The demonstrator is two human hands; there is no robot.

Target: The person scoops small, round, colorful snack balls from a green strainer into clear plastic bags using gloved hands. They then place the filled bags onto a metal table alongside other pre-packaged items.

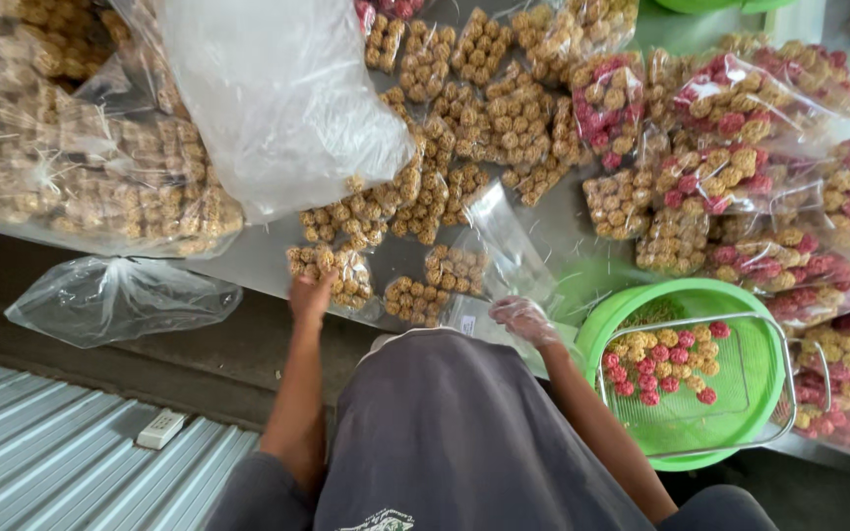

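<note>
Packing is in hand: a small packet of brown snack balls (332,275) on the counter (553,221) is pinched by the left hand (312,295); the gloved right hand (526,320), grip loosely curled and empty, rests beside a clear bag (469,320). Sealing seems needed next.

The big bag of brown balls (71,167) runs off the left edge. The left hand (312,295) hides its fingertips behind a small packet (332,273).

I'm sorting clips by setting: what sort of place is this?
Probably a small snack-packing spot, homely rather than a factory. Dozens of clear packets of brown puffed balls cover the table, a green basket holds loose brown and pink ones, and the left hand rests on a packet.
</note>
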